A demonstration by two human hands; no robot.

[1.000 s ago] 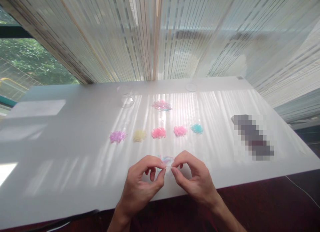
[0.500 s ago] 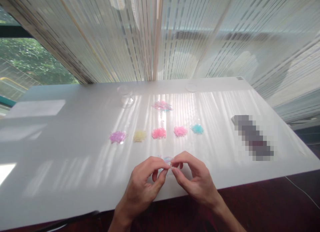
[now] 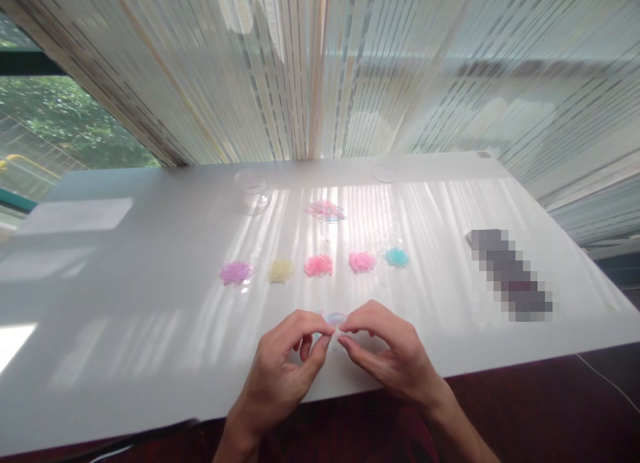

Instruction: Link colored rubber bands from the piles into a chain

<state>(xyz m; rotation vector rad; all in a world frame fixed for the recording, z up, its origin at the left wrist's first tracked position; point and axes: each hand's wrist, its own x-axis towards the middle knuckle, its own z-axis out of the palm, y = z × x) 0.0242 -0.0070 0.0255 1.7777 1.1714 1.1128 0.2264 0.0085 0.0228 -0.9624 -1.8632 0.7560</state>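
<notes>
Over the near edge of the table, my left hand [image 3: 287, 363] has thumb and index finger pinched together. Whatever sits in that pinch is too small to make out. My right hand [image 3: 393, 353] is close beside it, thumb and index fingertips a little apart and nothing visible between them. Behind the fingers lies a pale bluish-purple bunch of loops [image 3: 334, 318], partly hidden. Farther back stands a row of small heaps of thin loop-like pieces: purple [image 3: 237, 272], yellow [image 3: 281, 270], coral [image 3: 319, 265], pink [image 3: 361, 261] and teal [image 3: 397, 257].
A mixed heap of pink and blue loops [image 3: 326, 210] lies behind the row. A clear round container [image 3: 256, 200] stands back left, and a clear disc [image 3: 384, 174] lies near the far edge. A pixelated dark object [image 3: 510, 273] is at right on the white table [image 3: 150, 283].
My right thumb and index finger have parted slightly, and the two hands' fingertips have drawn a little apart. The heaps stay where they were.
</notes>
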